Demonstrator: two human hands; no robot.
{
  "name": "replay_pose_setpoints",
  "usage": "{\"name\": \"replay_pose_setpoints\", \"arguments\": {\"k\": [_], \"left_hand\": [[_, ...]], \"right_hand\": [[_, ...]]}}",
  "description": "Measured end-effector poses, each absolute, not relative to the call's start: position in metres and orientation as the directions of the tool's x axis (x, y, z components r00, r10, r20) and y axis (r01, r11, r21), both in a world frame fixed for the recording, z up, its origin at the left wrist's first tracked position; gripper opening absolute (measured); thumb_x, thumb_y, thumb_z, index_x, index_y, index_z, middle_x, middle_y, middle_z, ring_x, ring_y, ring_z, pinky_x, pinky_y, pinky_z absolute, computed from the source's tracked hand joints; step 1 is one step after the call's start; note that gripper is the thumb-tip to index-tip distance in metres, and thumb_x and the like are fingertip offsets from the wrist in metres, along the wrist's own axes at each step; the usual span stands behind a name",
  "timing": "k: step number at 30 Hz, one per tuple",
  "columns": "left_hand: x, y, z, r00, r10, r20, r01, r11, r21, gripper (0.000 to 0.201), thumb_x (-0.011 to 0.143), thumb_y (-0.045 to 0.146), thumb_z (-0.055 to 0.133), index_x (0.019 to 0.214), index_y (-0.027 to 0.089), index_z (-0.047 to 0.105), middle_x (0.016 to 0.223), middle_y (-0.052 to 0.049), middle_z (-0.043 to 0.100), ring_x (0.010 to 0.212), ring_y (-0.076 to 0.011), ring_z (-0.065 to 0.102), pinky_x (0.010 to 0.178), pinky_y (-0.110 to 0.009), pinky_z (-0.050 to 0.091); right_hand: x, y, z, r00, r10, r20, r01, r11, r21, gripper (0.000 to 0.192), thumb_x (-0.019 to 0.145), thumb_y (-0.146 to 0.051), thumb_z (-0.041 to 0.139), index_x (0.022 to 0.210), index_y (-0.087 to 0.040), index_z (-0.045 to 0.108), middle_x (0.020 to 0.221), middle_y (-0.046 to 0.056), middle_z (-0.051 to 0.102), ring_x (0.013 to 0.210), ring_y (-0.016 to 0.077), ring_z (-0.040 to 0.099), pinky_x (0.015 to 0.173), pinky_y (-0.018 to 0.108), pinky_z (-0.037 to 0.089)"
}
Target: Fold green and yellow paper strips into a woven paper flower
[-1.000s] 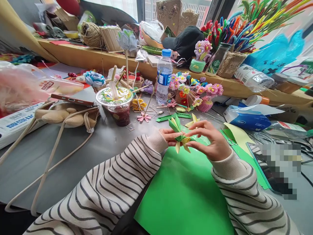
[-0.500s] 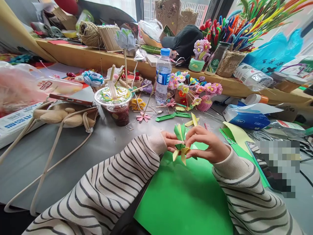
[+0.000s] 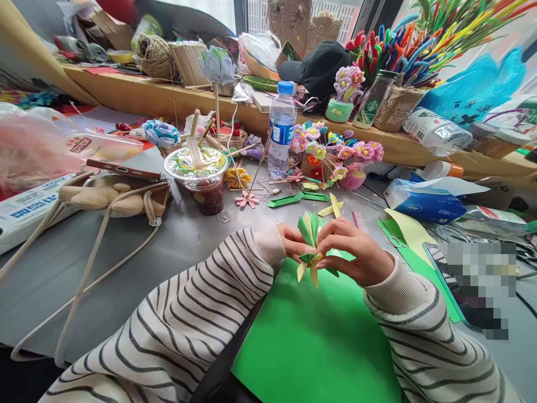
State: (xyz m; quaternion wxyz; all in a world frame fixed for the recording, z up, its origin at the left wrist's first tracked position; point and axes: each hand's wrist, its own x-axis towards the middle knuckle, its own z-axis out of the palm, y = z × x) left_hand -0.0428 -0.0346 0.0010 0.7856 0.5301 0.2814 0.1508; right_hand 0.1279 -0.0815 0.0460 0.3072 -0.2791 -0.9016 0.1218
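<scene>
Green-and-yellow folded paper piece (image 3: 311, 246) held between both hands above a green paper sheet (image 3: 310, 341) lying on the grey worktop (image 3: 126, 263). Left hand (image 3: 293, 242): fingers closed on the left side of the piece, pinching it near its middle. Right hand (image 3: 356, 252): fingers closed on the right side, thumb and forefinger meeting at the same middle knot. Green pointed flaps stand up above the grip; yellow strips hang down below it. Piece is clear of the sheet, not touching it. Both arms in striped sleeves.

Surroundings, beyond the hands: loose green folded strips (image 3: 293, 198) and a yellow strip (image 3: 333, 206) lie flat on the worktop. Water bottle (image 3: 281, 131) upright, blue cap on. Left of it, a lidded plastic cup (image 3: 200, 178) with dark drink and a stick through the lid. A cluster of small pink flowers (image 3: 335, 154) sits right of the bottle. Plush bag (image 3: 111, 198) with long straps at left, a phone (image 3: 123, 169) resting on top. Tissue pack (image 3: 423, 204) at right. Wooden shelf (image 3: 168, 103) behind carries a twine ball (image 3: 155, 56) and a basket of pipe cleaners (image 3: 398, 61).
</scene>
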Motion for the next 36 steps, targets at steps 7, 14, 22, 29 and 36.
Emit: {"name": "replay_pose_setpoints", "arguments": {"k": [7, 14, 22, 29, 36], "left_hand": [[-0.037, -0.039, 0.003, 0.596, 0.803, -0.017, -0.232, 0.192, 0.953, 0.027, 0.051, 0.022, 0.07, 0.075, 0.012, 0.064, 0.067, -0.002, 0.063, 0.065, -0.0118, 0.057, 0.068, -0.026, 0.047], [-0.031, -0.041, 0.0, 0.365, 0.897, 0.25, -0.315, -0.134, 0.94, 0.02, 0.053, 0.02, 0.069, 0.071, 0.012, 0.064, 0.073, -0.003, 0.057, 0.067, -0.0119, 0.056, 0.064, -0.027, 0.05], [-0.032, -0.041, -0.003, 0.43, 0.799, 0.421, -0.141, -0.401, 0.905, 0.017, 0.057, 0.02, 0.066, 0.073, 0.013, 0.065, 0.067, -0.004, 0.056, 0.065, -0.0114, 0.053, 0.06, -0.026, 0.05], [-0.032, -0.042, -0.002, 0.237, 0.717, 0.656, -0.042, -0.667, 0.744, 0.018, 0.061, 0.018, 0.063, 0.079, 0.016, 0.063, 0.078, -0.006, 0.055, 0.075, -0.0128, 0.054, 0.066, -0.026, 0.049], [-0.031, -0.043, -0.003, 0.15, 0.623, 0.767, 0.099, -0.782, 0.616, 0.02, 0.063, 0.018, 0.062, 0.082, 0.017, 0.059, 0.085, -0.006, 0.054, 0.079, -0.0128, 0.056, 0.069, -0.027, 0.049]], "right_hand": [[0.135, -0.078, 0.038, -0.484, 0.607, 0.63, 0.622, 0.745, -0.239, 0.01, 0.067, -0.024, 0.06, 0.076, -0.02, 0.058, 0.078, 0.005, 0.051, 0.071, 0.0142, 0.048, 0.06, 0.028, 0.043], [0.141, -0.072, 0.034, -0.463, 0.604, 0.648, 0.667, 0.72, -0.194, 0.017, 0.069, -0.021, 0.059, 0.086, -0.02, 0.057, 0.081, 0.006, 0.052, 0.074, 0.0153, 0.05, 0.063, 0.029, 0.045], [0.133, -0.08, 0.037, -0.549, 0.49, 0.677, 0.639, 0.768, -0.038, 0.006, 0.068, -0.013, 0.058, 0.068, -0.019, 0.059, 0.072, 0.004, 0.054, 0.066, 0.0125, 0.046, 0.057, 0.025, 0.042], [0.142, -0.076, 0.035, -0.441, 0.596, 0.671, 0.753, 0.652, -0.084, 0.014, 0.069, -0.023, 0.058, 0.082, -0.018, 0.058, 0.081, 0.007, 0.057, 0.071, 0.0155, 0.051, 0.063, 0.028, 0.044], [0.132, -0.076, 0.032, -0.256, 0.859, 0.444, 0.695, 0.483, -0.533, 0.022, 0.078, -0.027, 0.044, 0.068, -0.015, 0.059, 0.063, 0.004, 0.058, 0.059, 0.0114, 0.053, 0.051, 0.021, 0.043]]}}
